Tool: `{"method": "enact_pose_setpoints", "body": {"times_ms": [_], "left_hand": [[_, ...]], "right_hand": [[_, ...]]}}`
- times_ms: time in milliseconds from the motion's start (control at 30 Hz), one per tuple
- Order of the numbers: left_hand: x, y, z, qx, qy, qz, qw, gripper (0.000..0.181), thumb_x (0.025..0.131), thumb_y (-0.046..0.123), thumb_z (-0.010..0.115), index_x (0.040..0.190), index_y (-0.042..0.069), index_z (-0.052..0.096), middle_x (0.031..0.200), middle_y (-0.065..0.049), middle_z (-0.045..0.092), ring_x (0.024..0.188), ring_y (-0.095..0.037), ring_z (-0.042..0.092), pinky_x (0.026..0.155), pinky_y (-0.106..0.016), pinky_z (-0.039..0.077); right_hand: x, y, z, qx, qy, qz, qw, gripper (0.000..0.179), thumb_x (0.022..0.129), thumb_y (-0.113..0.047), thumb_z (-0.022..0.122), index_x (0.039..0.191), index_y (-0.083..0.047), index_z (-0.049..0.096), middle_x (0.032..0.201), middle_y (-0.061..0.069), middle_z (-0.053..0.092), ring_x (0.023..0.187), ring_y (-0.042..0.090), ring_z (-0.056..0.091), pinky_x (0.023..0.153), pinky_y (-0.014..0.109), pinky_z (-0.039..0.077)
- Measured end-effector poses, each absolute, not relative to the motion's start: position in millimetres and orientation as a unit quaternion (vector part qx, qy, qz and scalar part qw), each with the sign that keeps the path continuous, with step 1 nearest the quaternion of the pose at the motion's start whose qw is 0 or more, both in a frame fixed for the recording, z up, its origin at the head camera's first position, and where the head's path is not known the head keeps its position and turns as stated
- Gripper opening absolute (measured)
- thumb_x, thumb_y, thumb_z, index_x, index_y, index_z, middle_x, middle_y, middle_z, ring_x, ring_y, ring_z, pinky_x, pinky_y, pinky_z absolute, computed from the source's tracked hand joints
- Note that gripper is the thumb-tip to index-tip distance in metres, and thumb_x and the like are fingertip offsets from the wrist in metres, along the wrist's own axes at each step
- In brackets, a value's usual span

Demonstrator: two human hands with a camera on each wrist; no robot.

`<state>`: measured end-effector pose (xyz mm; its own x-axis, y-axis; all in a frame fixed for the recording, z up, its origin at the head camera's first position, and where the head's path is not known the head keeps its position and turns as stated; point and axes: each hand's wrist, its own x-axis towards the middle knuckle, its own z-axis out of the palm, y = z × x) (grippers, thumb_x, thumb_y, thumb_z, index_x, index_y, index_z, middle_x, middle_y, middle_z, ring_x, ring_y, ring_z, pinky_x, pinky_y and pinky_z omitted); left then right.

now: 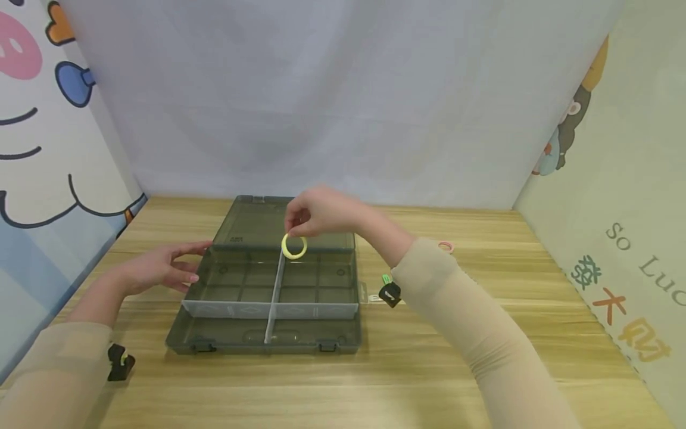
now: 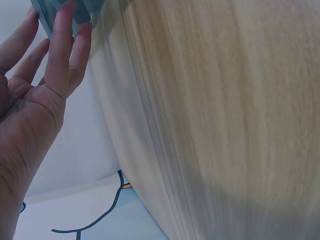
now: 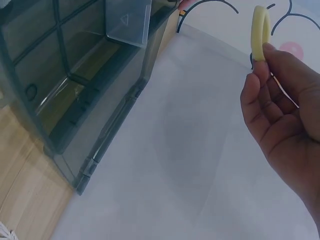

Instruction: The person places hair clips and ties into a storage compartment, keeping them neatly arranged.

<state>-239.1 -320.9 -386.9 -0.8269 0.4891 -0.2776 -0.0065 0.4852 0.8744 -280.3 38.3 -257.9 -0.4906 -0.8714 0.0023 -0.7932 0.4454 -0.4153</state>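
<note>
My right hand pinches a yellow hair tie between thumb and fingertips. The ring hangs above the middle of a dark see-through plastic organizer box, whose lid lies folded open at the back. Pale dividers split the box into compartments. In the right wrist view the hair tie stands upright from the fingertips, apart from the box. My left hand is at the box's left side, its spread fingers touching the edge; the left wrist view shows those fingertips on the box corner.
A pink hair tie lies on the wooden table to the right, partly behind my right sleeve. White fabric hangs behind the table, with printed panels on the left and right.
</note>
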Motion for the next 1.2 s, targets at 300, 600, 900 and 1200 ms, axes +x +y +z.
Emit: {"method": "enact_pose_setpoints", "body": {"times_ms": [300, 600, 900, 1200], "left_hand": [[-241.0, -319.5, -385.3, 0.14, 0.815, 0.492, 0.273, 0.084, 0.089, 0.014, 0.065, 0.153, 0.013, 0.011, 0.156, -0.023, 0.001, 0.131, -0.052, 0.03, 0.089, -0.046, 0.052], [-242.1, -317.5, -385.7, 0.133, 0.809, 0.498, 0.281, 0.084, 0.089, 0.013, 0.065, 0.153, 0.013, 0.01, 0.156, -0.024, 0.002, 0.129, -0.048, 0.037, 0.088, -0.045, 0.052], [-244.1, -317.1, -387.7, 0.131, 0.809, 0.501, 0.278, 0.084, 0.089, 0.012, 0.065, 0.153, 0.013, 0.01, 0.156, -0.022, 0.0, 0.133, -0.05, 0.028, 0.089, -0.045, 0.052], [-243.9, -316.2, -389.4, 0.128, 0.802, 0.514, 0.276, 0.081, 0.091, 0.011, 0.062, 0.153, 0.013, 0.01, 0.156, -0.022, -0.002, 0.134, -0.05, 0.026, 0.089, -0.046, 0.052]], "right_hand": [[-282.5, -1.7, -266.4, -0.5, 0.84, -0.188, 0.095, 0.007, 0.089, -0.018, 0.065, 0.091, -0.014, 0.07, 0.087, -0.005, 0.069, 0.077, 0.004, 0.06, 0.07, 0.017, 0.046], [-284.9, -34.5, -289.6, -0.485, 0.828, -0.24, 0.147, 0.008, 0.09, -0.015, 0.063, 0.094, -0.012, 0.07, 0.087, -0.003, 0.068, 0.071, 0.009, 0.063, 0.062, 0.019, 0.051], [-289.3, -59.2, -325.3, -0.458, 0.824, -0.276, 0.19, 0.006, 0.089, -0.016, 0.066, 0.093, -0.014, 0.069, 0.085, -0.005, 0.068, 0.075, 0.015, 0.065, 0.061, 0.025, 0.055], [-290.8, -79.3, -361.9, -0.449, 0.821, -0.282, 0.21, 0.004, 0.088, -0.017, 0.068, 0.09, -0.014, 0.07, 0.08, -0.008, 0.068, 0.072, 0.014, 0.066, 0.064, 0.023, 0.055]]}}
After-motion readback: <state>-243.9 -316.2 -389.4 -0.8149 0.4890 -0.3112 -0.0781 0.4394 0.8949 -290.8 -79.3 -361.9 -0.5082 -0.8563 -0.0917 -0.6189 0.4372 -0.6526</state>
